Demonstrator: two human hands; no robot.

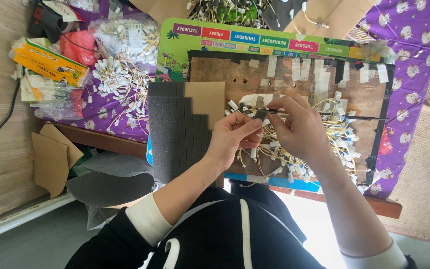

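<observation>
Left hand [232, 135]: closed in a pinch, thumb and fingertips pressed on a small dark foam piece [261, 114] held just above the work board.

Right hand [299, 124]: closed in a pinch, fingertips meeting those of the left hand at the same foam piece; a thin dark strip [354, 117] is seen running from the fingers out toward the board's right edge.

Wire pile [342, 142]: a loose heap of yellow wires with white connectors, spread directly under and beside both hands and partly hidden by them.

Work board [240, 74]: brown cardboard face, patched with strips of white and black tape, framed by a green children's calendar board [175, 55] with coloured day panels along its far edge.

Foam strips [170, 129]: a stack of dark grey strips laid side by side in stepped lengths, placed just left of the left hand, over a tan cardboard sheet [207, 97].

Table [100, 137]: wooden edge, covered by a purple patterned cloth [414, 35].

Further wire bundles [118, 69]: white-tipped, some bagged, heaped on the cloth at left.

Yellow box [48, 62]: set at the far left, beside red packaging [78, 47].

Floor items: cardboard scraps [51, 154] and a dark oval piece [108, 187], below the table.
</observation>
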